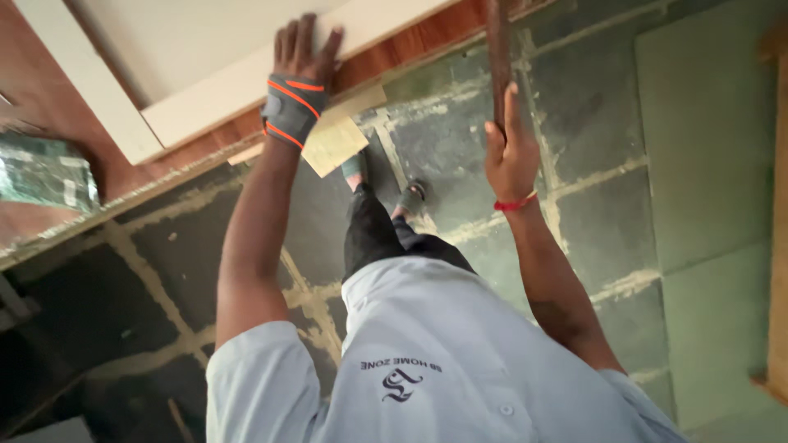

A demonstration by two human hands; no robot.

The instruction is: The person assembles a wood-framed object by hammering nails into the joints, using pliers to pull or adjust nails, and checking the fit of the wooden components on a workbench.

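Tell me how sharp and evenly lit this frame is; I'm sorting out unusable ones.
Head view: soft motion blur overall, the left hand on the pale board and the right hand on the dark bar lack crisp edges; wide-angle tilt skews the stone floor; lower left corner falls into deep shadow; no glare.

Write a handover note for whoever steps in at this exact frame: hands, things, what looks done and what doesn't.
Left hand, in a grey and orange wrist wrap, lies flat on the pale board, fingers spread.
Right hand grips a thin dark rod held upright; its top is out of frame.
The board lies on a reddish wooden surface, above a dark tiled floor. A small tan offcut sits at the surface's edge.
Done: board laid down and steadied.
Left: cannot tell; no marks or cuts visible.
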